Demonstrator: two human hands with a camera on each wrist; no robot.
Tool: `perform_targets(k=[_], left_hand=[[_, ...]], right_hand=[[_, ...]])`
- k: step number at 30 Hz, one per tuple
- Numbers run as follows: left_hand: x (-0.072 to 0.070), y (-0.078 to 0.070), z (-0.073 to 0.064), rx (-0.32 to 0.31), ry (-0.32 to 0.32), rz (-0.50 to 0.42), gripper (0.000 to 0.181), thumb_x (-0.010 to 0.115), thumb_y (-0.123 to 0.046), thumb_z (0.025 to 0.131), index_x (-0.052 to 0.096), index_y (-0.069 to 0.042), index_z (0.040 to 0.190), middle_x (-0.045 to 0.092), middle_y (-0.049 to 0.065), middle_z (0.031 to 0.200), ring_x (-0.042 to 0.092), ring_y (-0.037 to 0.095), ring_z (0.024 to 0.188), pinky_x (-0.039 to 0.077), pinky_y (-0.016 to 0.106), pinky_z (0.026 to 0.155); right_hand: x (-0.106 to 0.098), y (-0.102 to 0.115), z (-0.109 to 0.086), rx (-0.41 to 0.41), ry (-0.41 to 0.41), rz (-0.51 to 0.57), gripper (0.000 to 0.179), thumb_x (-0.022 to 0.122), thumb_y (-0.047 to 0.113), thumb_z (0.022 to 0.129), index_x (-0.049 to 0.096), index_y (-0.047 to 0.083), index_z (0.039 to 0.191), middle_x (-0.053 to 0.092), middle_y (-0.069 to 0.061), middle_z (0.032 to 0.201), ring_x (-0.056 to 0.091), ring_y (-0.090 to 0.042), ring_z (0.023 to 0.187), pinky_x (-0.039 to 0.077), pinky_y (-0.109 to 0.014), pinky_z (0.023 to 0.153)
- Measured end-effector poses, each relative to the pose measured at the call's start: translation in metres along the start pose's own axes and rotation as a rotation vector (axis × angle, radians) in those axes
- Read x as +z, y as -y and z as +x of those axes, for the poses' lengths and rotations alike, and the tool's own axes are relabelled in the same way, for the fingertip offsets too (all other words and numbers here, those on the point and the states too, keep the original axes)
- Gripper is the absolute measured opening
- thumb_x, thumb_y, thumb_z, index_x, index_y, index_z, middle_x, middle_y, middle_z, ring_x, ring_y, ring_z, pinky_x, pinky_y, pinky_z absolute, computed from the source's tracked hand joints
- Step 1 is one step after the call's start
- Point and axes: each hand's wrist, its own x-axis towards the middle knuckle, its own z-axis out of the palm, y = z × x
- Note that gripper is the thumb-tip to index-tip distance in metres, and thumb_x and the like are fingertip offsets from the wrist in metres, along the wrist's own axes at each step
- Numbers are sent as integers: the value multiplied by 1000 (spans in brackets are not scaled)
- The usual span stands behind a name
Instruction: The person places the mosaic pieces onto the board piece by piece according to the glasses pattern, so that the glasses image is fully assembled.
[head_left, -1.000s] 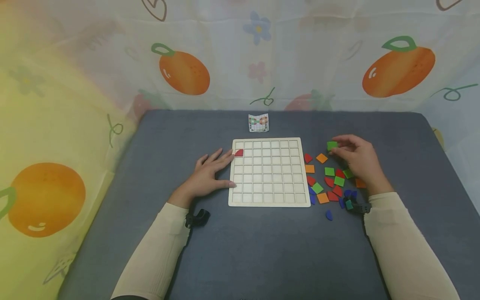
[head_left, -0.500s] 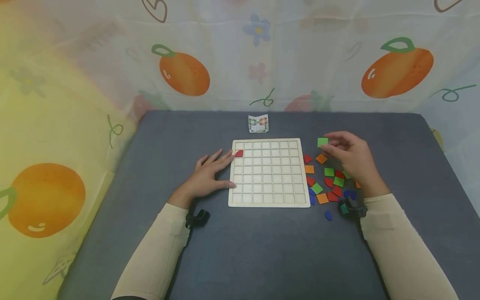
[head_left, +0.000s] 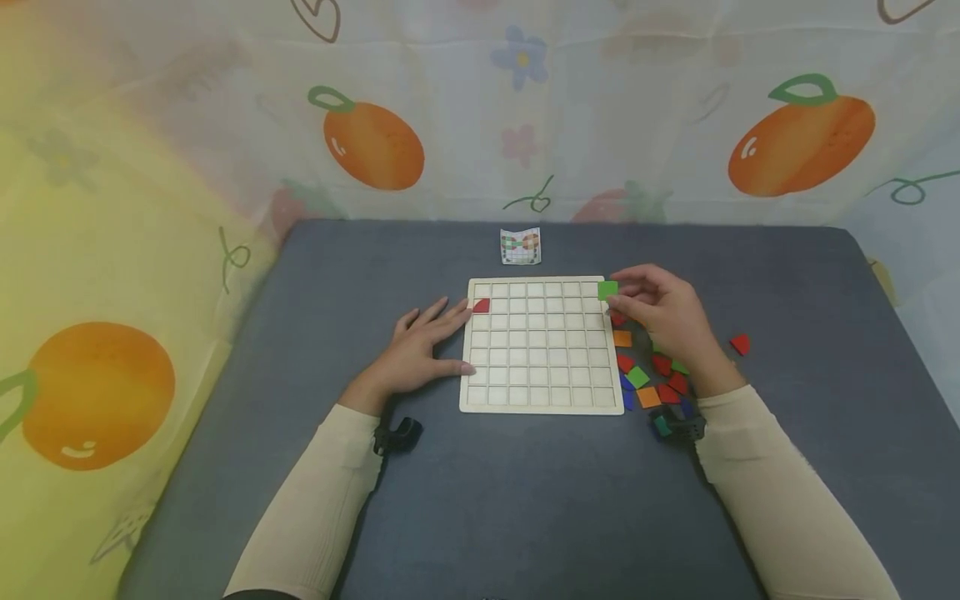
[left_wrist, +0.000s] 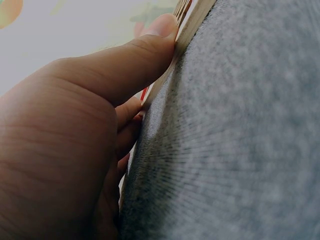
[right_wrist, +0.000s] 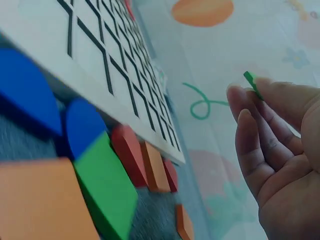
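A white gridded board (head_left: 540, 409) lies flat on the table, with one red quarter-round tile (head_left: 482, 306) in a cell near its upper left corner. My left hand (head_left: 412, 354) rests with spread fingers against the board's left edge; its thumb (left_wrist: 160, 35) touches the edge in the left wrist view. Between thumb and fingertips, my right hand (head_left: 667, 321) pinches a green square tile (head_left: 607, 290), which overlaps the board's upper right corner in the head view. The right wrist view shows that green tile (right_wrist: 252, 85) edge-on, raised in the fingertips.
Loose tiles lie along the board's right side, among them orange (head_left: 622, 338), green (head_left: 637, 377) and blue (head_left: 627, 400) ones, some hidden under my right arm. A red tile (head_left: 741, 344) lies farther right. Behind the board sits a small printed card (head_left: 521, 247).
My right hand has carried the green square tile leftward from above the loose tiles to the board's upper right corner. A red tile at the far right is now uncovered. The left hand stays put.
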Motion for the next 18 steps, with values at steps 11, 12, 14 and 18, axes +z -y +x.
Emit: perform_targets(k=[11, 12, 14, 18], left_hand=[[1, 0, 0, -6, -4, -3, 100, 83, -57, 95, 33, -23, 174, 22, -8, 179, 4, 20, 166, -5, 59, 126], [1, 0, 0, -6, -4, -2, 100, 83, -57, 94, 33, -23, 174, 22, -9, 179, 4, 20, 166, -5, 59, 126], [1, 1, 1, -10, -3, 3, 100, 82, -58, 94, 33, -24, 174, 22, -9, 179, 4, 19, 166, -5, 58, 126], [2, 2, 1, -11, -5, 11, 100, 82, -59, 94, 32, -25, 174, 21, -11, 178, 4, 17, 166, -5, 58, 126]], right_hand=[[25, 8, 17, 24, 91, 59, 38, 76, 13, 106, 68, 4, 143, 69, -14, 114, 73, -29, 99, 58, -37, 83], [28, 9, 19, 21, 93, 57, 38, 76, 13, 106, 68, 4, 142, 70, -14, 114, 73, -29, 99, 57, -37, 84], [34, 10, 23, 15, 98, 49, 37, 76, 12, 106, 69, 5, 142, 71, -13, 113, 73, -28, 99, 56, -36, 85], [46, 14, 31, 11, 123, 51, 36, 76, 15, 106, 70, 6, 141, 70, -12, 113, 73, -28, 99, 56, -44, 88]])
